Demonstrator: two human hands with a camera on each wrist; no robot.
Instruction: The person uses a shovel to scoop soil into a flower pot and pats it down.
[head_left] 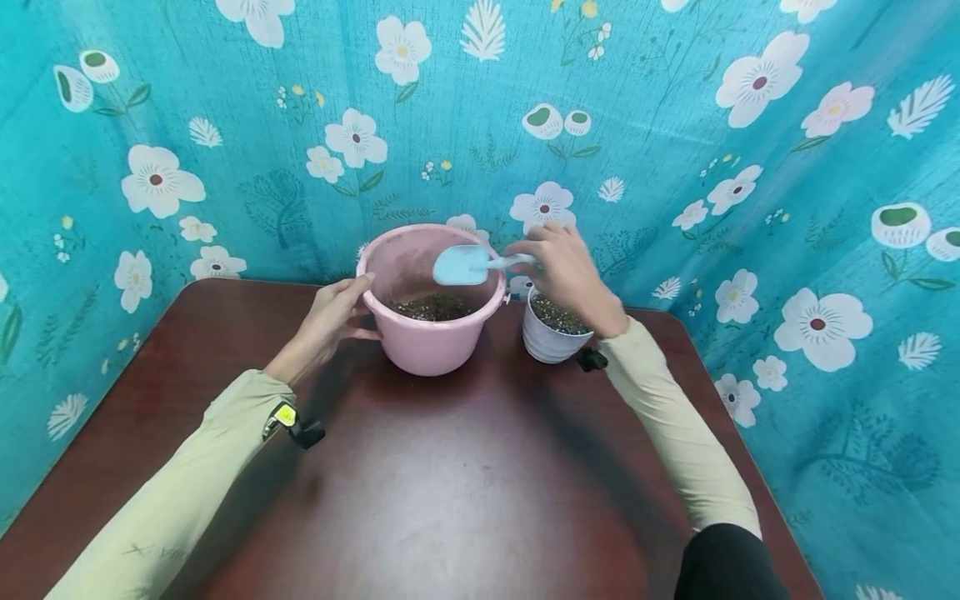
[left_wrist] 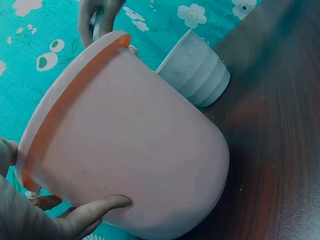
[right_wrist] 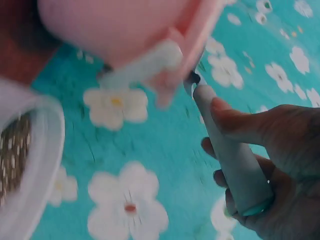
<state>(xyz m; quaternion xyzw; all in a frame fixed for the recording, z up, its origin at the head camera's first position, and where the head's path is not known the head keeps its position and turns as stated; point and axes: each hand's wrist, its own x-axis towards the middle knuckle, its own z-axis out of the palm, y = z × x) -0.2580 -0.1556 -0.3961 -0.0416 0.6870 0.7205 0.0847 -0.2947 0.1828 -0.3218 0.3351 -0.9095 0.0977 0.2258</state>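
My left hand (head_left: 327, 322) grips the left side of a pink bucket (head_left: 427, 346), with the thumb at its rim and fingers against the outer wall. Dark soil (head_left: 433, 307) lies in the bottom of the bucket. My right hand (head_left: 562, 271) holds a small light blue garden trowel (head_left: 461, 265) by its handle (right_wrist: 235, 160). The trowel's blade is over the bucket's opening, above the soil; in the right wrist view the bucket hides it. Below the right hand stands a white ridged flowerpot (head_left: 551, 343) filled nearly to the rim with soil.
Both containers stand toward the back of a dark reddish-brown table (head_left: 450, 500). A blue-green flowered curtain (head_left: 465, 100) hangs close behind them and along the sides. The flowerpot is just right of the bucket.
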